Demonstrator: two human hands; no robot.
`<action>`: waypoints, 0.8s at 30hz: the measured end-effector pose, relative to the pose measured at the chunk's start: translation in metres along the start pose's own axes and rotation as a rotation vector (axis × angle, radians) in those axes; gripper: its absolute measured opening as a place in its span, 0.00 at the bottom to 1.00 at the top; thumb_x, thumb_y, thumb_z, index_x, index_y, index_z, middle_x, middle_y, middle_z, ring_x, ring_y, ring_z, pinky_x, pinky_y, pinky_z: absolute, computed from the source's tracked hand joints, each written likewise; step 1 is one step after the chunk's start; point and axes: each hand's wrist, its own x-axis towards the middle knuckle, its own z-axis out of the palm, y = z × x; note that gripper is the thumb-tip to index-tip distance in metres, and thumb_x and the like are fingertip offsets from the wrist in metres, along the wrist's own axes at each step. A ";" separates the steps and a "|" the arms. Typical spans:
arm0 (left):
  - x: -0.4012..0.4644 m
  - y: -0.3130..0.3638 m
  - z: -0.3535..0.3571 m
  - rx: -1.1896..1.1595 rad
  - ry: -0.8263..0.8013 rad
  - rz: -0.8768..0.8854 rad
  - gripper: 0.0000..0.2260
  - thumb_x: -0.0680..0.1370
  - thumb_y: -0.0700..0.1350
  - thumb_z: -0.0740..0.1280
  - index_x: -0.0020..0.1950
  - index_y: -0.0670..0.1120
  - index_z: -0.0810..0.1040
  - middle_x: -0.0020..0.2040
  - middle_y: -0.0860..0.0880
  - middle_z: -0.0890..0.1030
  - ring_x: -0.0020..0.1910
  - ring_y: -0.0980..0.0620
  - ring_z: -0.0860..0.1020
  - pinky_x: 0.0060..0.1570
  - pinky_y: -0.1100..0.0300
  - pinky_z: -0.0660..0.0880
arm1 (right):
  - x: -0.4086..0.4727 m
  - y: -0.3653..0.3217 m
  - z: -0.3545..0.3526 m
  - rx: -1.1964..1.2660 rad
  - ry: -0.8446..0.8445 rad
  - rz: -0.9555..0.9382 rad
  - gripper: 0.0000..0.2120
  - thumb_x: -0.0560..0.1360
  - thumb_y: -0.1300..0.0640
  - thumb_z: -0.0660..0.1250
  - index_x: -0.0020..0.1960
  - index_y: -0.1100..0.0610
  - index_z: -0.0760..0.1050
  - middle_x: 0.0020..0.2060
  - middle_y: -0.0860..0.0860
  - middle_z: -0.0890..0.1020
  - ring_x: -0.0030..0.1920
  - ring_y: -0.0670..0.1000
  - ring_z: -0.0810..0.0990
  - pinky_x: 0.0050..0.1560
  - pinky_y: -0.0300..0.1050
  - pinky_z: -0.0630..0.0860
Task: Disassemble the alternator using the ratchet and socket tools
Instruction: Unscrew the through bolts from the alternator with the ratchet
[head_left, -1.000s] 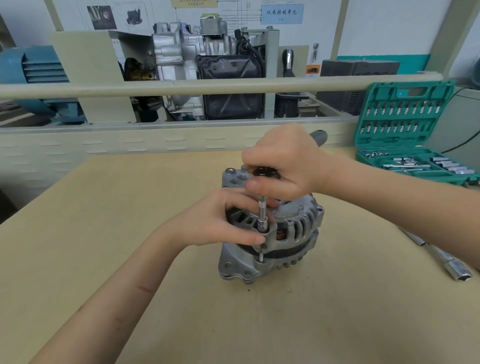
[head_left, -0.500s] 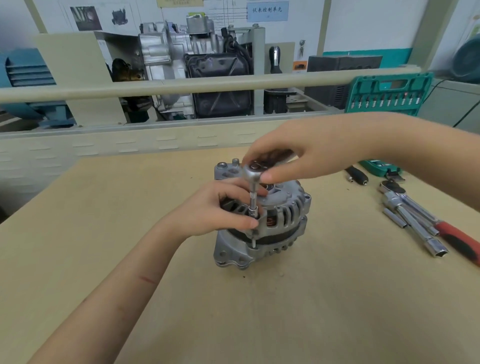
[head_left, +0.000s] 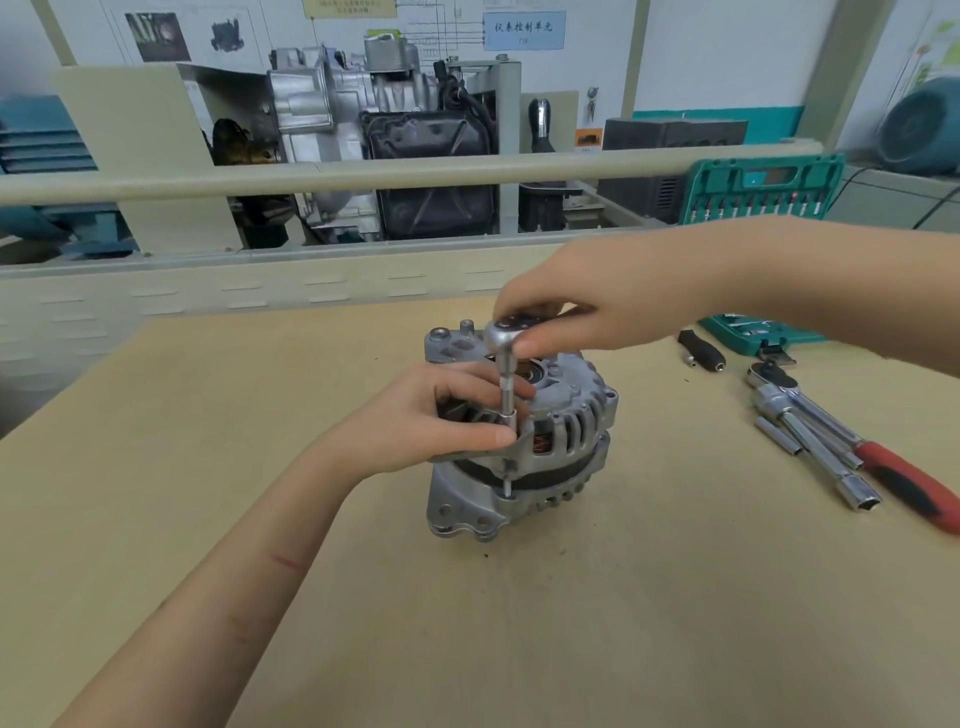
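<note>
Fingers of our right hand (head_left: 597, 306) pinch the chrome ratchet head (head_left: 511, 332) above the grey cast-metal alternator (head_left: 524, 447) mid-table; our left hand (head_left: 431, 415) grips its near-left housing.

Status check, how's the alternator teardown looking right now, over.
Right hand grips ratchet head, socket extension down on a housing bolt. Left hand steadies alternator, fingers around the extension. Nothing obstructing; spare tools off to the right.
</note>
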 end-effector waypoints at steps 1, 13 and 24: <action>0.000 0.000 0.000 -0.009 -0.009 0.001 0.08 0.67 0.47 0.70 0.45 0.53 0.83 0.54 0.63 0.80 0.56 0.63 0.76 0.53 0.71 0.72 | -0.001 0.003 0.000 0.039 -0.005 -0.015 0.18 0.75 0.46 0.55 0.58 0.55 0.73 0.47 0.49 0.78 0.46 0.48 0.76 0.47 0.38 0.69; 0.003 0.000 0.003 -0.016 0.045 0.040 0.09 0.65 0.42 0.70 0.43 0.41 0.82 0.50 0.49 0.80 0.52 0.63 0.78 0.51 0.72 0.71 | 0.019 0.005 0.024 0.520 0.306 -0.138 0.16 0.77 0.48 0.59 0.34 0.55 0.72 0.27 0.47 0.72 0.29 0.44 0.71 0.34 0.39 0.69; 0.005 0.000 -0.002 -0.010 0.009 0.018 0.10 0.66 0.42 0.69 0.47 0.43 0.81 0.54 0.53 0.79 0.52 0.64 0.77 0.50 0.73 0.70 | 0.044 -0.003 0.040 0.661 0.492 -0.187 0.23 0.76 0.52 0.54 0.28 0.66 0.67 0.24 0.53 0.64 0.25 0.46 0.62 0.29 0.38 0.60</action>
